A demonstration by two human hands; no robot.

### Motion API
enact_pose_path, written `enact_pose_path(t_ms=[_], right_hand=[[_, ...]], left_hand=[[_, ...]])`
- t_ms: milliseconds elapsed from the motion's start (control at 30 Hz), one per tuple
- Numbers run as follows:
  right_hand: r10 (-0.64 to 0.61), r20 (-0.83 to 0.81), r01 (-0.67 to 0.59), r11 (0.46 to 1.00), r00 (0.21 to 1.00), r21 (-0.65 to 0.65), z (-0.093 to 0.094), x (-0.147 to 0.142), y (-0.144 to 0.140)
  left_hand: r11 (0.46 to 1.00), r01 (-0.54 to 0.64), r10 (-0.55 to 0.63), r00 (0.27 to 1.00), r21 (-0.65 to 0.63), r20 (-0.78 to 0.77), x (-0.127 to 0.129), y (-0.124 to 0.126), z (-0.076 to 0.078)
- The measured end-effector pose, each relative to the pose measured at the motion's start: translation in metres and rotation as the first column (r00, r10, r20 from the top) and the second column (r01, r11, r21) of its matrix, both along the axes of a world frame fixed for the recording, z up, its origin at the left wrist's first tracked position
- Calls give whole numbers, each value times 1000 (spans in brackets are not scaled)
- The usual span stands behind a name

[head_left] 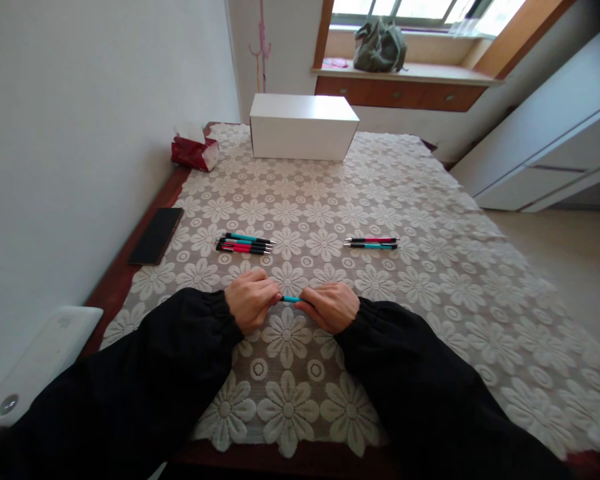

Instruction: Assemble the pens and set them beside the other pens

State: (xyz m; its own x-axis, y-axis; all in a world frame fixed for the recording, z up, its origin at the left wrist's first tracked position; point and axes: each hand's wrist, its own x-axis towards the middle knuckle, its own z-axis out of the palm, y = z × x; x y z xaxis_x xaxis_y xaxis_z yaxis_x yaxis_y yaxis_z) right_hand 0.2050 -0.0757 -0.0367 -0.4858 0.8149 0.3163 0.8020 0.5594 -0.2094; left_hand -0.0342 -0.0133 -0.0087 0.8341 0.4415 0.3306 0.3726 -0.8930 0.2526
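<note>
My left hand [251, 298] and my right hand [330, 306] meet over the lace tablecloth [430, 280], both closed on the two ends of a teal pen [291, 299]; only its short middle part shows between my fingers. Black sleeves cover both forearms. Farther back on the left lies a group of several pens [245, 244], teal and red with black grips. On the right lie two more pens [371, 243], one red and one teal, side by side.
A white box [303, 127] stands at the far end of the table. A red tissue pack [194, 151] sits at the back left, a black phone [157, 235] on the left edge, a white device [35, 363] near the left corner.
</note>
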Motion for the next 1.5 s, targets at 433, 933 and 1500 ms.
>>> enact_pose_path(t_ms=[433, 933, 1500], right_hand=[[-19, -103, 17, 1000, 995, -20, 9, 3, 2], [37, -94, -37, 999, 995, -2, 10, 2, 2], [50, -138, -42, 997, 989, 59, 9, 0, 3]], left_hand=[[990, -69, 82, 990, -120, 111, -2, -2, 0], [987, -46, 63, 993, -156, 104, -1, -1, 0], [995, -21, 27, 998, -101, 52, 1, 0, 3]])
